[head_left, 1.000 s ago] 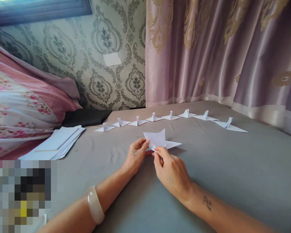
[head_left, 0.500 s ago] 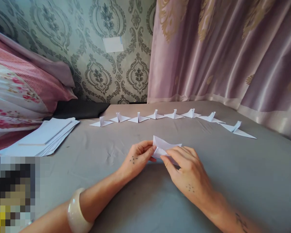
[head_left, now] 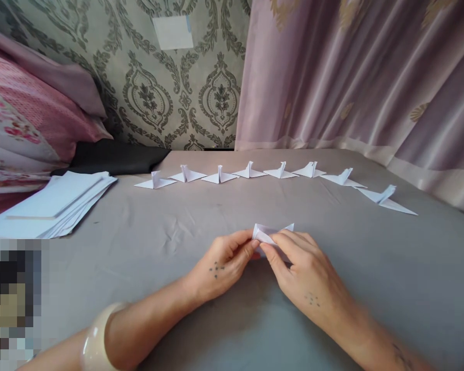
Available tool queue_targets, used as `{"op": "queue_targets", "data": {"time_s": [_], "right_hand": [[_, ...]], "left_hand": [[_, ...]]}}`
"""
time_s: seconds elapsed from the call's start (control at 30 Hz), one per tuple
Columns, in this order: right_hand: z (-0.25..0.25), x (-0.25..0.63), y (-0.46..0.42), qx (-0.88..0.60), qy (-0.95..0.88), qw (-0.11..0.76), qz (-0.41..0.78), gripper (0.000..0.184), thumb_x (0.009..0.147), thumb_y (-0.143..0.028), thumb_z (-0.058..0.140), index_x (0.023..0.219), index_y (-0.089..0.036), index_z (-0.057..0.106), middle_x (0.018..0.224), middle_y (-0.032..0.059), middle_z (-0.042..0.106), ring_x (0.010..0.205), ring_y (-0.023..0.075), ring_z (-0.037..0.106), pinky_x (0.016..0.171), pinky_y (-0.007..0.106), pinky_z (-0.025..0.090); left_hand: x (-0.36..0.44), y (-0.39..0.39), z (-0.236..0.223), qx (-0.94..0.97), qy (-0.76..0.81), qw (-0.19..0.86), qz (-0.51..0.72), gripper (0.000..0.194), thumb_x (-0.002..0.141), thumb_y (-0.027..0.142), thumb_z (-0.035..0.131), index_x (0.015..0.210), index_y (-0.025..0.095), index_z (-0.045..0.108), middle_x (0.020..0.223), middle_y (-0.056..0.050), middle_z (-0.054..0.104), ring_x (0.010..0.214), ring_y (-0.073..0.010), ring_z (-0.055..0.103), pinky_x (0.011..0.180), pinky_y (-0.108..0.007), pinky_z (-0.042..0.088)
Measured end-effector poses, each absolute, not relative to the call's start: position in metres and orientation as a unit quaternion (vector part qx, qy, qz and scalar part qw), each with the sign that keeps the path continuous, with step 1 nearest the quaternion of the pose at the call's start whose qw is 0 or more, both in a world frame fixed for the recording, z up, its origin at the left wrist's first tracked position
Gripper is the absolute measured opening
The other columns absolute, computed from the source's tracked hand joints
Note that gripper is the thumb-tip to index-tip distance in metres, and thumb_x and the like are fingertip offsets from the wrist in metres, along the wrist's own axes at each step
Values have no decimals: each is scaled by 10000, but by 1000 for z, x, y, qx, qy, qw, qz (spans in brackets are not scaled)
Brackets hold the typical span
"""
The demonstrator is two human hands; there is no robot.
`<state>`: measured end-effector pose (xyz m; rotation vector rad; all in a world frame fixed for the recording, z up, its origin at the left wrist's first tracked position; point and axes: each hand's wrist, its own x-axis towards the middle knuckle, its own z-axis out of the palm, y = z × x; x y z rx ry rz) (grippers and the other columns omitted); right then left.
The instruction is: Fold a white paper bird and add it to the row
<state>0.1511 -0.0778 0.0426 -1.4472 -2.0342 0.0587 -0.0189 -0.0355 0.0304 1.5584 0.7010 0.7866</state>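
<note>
the left hand [head_left: 223, 267] pinches the near left end of a folded white paper [head_left: 263, 234] between thumb and fingers, and the right hand [head_left: 307, 265] grips its right part, thumb in front and fingers curled over it, so much of the sheet is hidden; two pointed corners stick up above the fingers. the folded paper is held in front of the person, over a grey cloth surface [head_left: 204, 206], and whether it touches the cloth cannot be told. a pale bangle [head_left: 96, 340] circles the left forearm, and small dark marks show on the backs of both hands. beyond the hands, eight folded white paper figures [head_left: 219, 175] stand in a curved row, each with an upright middle and flat pointed sides, their tips close together. to the left lies an uneven stack of white paper [head_left: 54, 198], with a black cloth [head_left: 116, 156] just behind it and pink floral fabric [head_left: 19, 123] bunched alongside. at the back, a white sheet [head_left: 173, 33] is on the patterned wall [head_left: 149, 98], left of a shiny mauve curtain [head_left: 317, 77].
</note>
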Motion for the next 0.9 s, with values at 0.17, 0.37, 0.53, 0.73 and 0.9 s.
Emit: {"op": "queue_targets", "data": {"time_s": [0.17, 0.37, 0.53, 0.73, 0.9], "right_hand": [[44, 151, -79, -517, -807, 286, -1, 171, 972, -217, 457, 915, -179, 614, 779, 27, 622, 766, 185, 562, 767, 345, 423], [55, 152, -78, -523, -737, 387, -184, 240, 872, -208, 608, 1103, -151, 578, 1036, 111, 661, 960, 243, 610, 904, 420, 426], [60, 156, -77, -547, -679, 425, -243, 227, 847, -141, 603, 1067, -195, 609, 1049, 104, 674, 965, 256, 627, 905, 432, 441], [42, 148, -81, -546, -727, 389, -147, 290, 901, -156, 547, 1183, -186, 605, 1028, 73, 676, 710, 139, 660, 606, 264, 488], [31, 143, -81, -567, -717, 381, -142, 352, 914, -215, 573, 1252, -121, 585, 698, -3, 685, 497, 125, 607, 479, 276, 418]], "left_hand": [[-20, -37, 30, 723, 323, 529, 305, 360, 985, 375, 407, 1056, 126, 658, 850, -44, 657, 849, -175, 617, 850, -309, 511], [-16, -36, 36, 584, 360, 595, 419, 348, 936, 436, 505, 981, 135, 672, 911, -29, 679, 921, -177, 636, 910, -308, 541], [-17, -32, 38, 505, 397, 602, 474, 360, 925, 437, 533, 1026, 123, 678, 989, -45, 692, 1007, -184, 635, 970, -322, 536], [-15, -37, 39, 521, 396, 557, 511, 327, 925, 408, 547, 1052, 137, 679, 1056, -51, 707, 1044, -199, 649, 977, -329, 538], [-12, -49, 35, 583, 362, 501, 528, 248, 956, 321, 516, 1087, 181, 674, 1068, -19, 710, 999, -176, 669, 950, -298, 552]]}}
